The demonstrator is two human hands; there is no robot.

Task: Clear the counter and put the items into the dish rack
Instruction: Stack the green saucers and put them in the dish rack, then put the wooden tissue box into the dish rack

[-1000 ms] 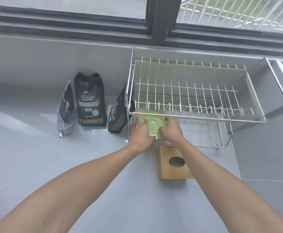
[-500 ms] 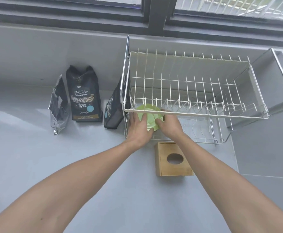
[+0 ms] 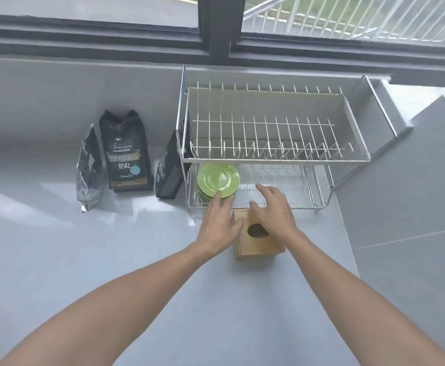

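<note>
Both our hands have let go of the green plate (image 3: 218, 181) since a moment ago and drawn back toward us. Nearest, our left hand (image 3: 220, 225) is spread flat, fingertips just at the plate's lower rim; we cannot tell if they touch. Our right hand (image 3: 273, 213), at 3 o'clock from it, is spread empty over the wooden box (image 3: 258, 240). Farther at 12 o'clock, the plate stands tilted in the left end of the dish rack (image 3: 274, 161) lower tier. Coffee bags (image 3: 125, 151) stand at 10 o'clock on the counter (image 3: 126, 260).
</note>
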